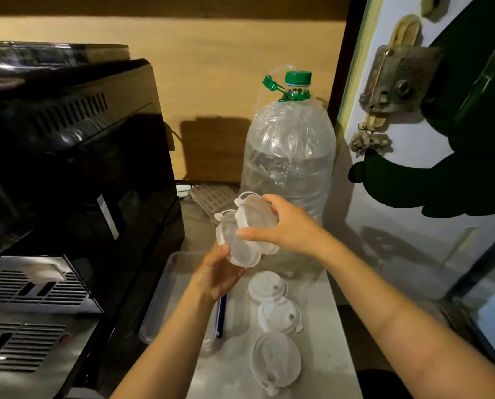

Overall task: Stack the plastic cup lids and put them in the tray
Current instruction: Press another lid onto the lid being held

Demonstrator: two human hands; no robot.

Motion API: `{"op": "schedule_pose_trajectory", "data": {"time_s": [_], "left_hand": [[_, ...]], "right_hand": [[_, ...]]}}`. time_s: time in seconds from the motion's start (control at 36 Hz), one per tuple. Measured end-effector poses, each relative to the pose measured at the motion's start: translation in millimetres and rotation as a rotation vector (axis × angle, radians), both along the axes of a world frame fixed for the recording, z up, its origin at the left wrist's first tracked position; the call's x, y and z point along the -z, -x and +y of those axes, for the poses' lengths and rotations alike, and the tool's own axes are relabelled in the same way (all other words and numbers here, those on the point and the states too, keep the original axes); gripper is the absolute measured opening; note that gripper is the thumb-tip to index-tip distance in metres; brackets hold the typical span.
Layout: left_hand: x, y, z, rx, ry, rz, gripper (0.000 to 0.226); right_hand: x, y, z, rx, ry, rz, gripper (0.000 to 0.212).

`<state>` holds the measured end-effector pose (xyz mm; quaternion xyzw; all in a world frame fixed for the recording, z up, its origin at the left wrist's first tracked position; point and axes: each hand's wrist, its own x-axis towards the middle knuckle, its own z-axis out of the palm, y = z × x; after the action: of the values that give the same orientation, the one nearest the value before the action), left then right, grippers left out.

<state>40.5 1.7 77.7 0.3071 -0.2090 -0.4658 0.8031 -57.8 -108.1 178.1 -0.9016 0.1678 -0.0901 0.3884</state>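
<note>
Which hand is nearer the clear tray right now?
Left. The left hand holds the lids just above the tray's far end; the right hand grips them higher, toward the water bottle.

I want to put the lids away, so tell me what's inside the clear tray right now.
The tray shows no lids in its visible part. The left hand and forearm cover its right side, so that part can't be checked.

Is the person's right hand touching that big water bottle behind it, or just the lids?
Cannot tell. In the head view the right hand grips the held lids and overlaps the water bottle, so no gap or contact with it shows.
</note>
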Motion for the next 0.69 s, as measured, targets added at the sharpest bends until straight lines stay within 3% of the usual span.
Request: {"op": "schedule_pose_trajectory", "data": {"time_s": [0.17, 0.33, 0.69], "left_hand": [[-5, 2, -1, -0.025, -0.001, -0.038, 0.102], [-7, 1, 3, -0.03, -0.011, -0.095, 0.108], [-9, 3, 9, -0.016, -0.045, -0.23, 0.092]], "right_hand": [[9, -11, 14, 0.031, -0.042, 0.054, 0.084], [8, -13, 17, 0.012, -0.077, 0.1, 0.096], [9, -16, 21, -0.017, -0.139, 0.094, 0.093]]}}
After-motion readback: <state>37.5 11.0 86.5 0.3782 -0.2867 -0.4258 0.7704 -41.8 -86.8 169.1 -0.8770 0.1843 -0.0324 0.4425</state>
